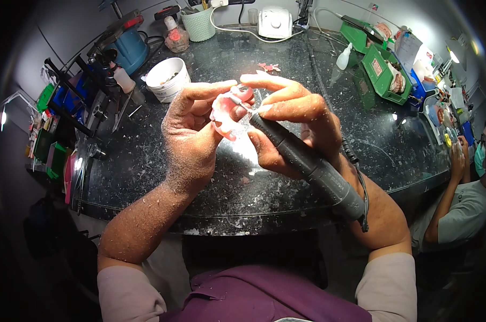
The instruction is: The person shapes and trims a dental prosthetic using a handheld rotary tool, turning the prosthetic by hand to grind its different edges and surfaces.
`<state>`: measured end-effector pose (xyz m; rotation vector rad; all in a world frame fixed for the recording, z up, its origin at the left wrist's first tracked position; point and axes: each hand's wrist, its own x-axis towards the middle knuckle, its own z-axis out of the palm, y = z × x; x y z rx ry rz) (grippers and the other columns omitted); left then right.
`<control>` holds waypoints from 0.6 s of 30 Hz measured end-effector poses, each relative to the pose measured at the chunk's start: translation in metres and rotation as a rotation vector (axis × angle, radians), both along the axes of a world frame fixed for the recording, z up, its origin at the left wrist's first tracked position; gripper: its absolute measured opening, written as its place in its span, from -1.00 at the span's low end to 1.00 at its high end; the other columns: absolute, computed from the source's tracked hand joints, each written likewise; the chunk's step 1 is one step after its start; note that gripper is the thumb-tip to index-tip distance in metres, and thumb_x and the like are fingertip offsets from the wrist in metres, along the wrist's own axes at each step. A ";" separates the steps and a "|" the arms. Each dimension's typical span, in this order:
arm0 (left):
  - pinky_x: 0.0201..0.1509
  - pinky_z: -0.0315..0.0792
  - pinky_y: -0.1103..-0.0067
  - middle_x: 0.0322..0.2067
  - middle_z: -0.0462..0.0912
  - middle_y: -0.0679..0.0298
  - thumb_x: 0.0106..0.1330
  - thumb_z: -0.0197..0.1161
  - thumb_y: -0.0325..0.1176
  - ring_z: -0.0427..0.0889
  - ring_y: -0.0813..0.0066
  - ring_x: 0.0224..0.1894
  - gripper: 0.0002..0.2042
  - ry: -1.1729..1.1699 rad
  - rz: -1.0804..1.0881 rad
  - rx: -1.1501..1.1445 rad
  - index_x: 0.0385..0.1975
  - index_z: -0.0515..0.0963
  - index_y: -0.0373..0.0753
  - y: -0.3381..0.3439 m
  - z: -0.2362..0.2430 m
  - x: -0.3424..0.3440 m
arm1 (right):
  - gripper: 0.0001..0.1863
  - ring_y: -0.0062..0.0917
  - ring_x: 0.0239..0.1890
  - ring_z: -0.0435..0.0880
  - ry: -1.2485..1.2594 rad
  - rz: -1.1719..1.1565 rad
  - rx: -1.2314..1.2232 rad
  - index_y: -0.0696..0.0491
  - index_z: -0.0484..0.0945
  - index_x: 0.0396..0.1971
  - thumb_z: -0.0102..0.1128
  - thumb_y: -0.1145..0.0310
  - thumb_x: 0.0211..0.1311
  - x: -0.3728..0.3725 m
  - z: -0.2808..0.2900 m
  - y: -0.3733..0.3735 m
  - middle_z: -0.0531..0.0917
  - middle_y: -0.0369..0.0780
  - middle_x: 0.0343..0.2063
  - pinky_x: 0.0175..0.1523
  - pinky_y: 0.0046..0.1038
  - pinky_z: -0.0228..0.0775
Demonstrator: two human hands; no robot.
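Observation:
Between the thumb and fingers of my left hand (192, 121) is a pink, curved denture base (221, 110), held up above the dark bench. My right hand (302, 115) is closed around a black rotary handpiece (313, 161), its cord trailing by the wrist. The handpiece's thin pale tip (240, 102) reaches into the inner side of the denture's curve; whether it touches the surface I cannot tell. Both index fingers come close together at the denture's far end. Pale dust coats my left hand and forearm, with specks on my right fingers.
Dust and crumbs litter the black bench (146, 182). Pink scraps (269, 67) lie beyond my hands, near a white tub (168, 79). A green bin (385, 75) holding dental models stands at the far right, a white box with a dial (275, 22) at the back. Another person (463, 209) sits at right.

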<state>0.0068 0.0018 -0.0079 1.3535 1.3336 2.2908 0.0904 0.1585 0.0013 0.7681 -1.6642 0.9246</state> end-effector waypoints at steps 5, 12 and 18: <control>0.16 0.55 0.51 -0.06 0.65 0.06 0.31 0.19 -0.67 0.64 0.39 0.04 -0.68 -0.014 -0.009 0.005 0.05 0.44 -0.33 0.000 0.000 0.001 | -0.53 -0.21 -0.01 0.69 -0.001 -0.013 0.010 0.11 0.55 -0.23 0.52 0.64 -0.24 0.000 -0.001 0.000 0.67 -0.12 -0.23 0.07 -0.26 0.56; 0.18 0.54 0.50 -0.04 0.63 0.08 0.31 0.17 -0.69 0.63 0.38 0.05 -0.68 0.018 -0.017 0.023 0.05 0.44 -0.34 0.000 -0.002 -0.002 | -0.53 -0.23 0.00 0.69 -0.016 -0.033 -0.023 0.11 0.55 -0.22 0.53 0.62 -0.23 0.002 -0.001 -0.003 0.67 -0.12 -0.22 0.07 -0.29 0.54; 0.15 0.55 0.48 -0.06 0.64 0.07 0.34 0.27 -0.51 0.65 0.40 0.04 -0.70 0.002 -0.023 0.029 0.03 0.44 -0.34 0.002 -0.001 0.000 | -0.55 -0.22 0.01 0.69 -0.016 -0.018 -0.038 0.09 0.54 -0.23 0.51 0.61 -0.22 0.001 0.000 -0.003 0.67 -0.16 -0.26 0.10 -0.26 0.52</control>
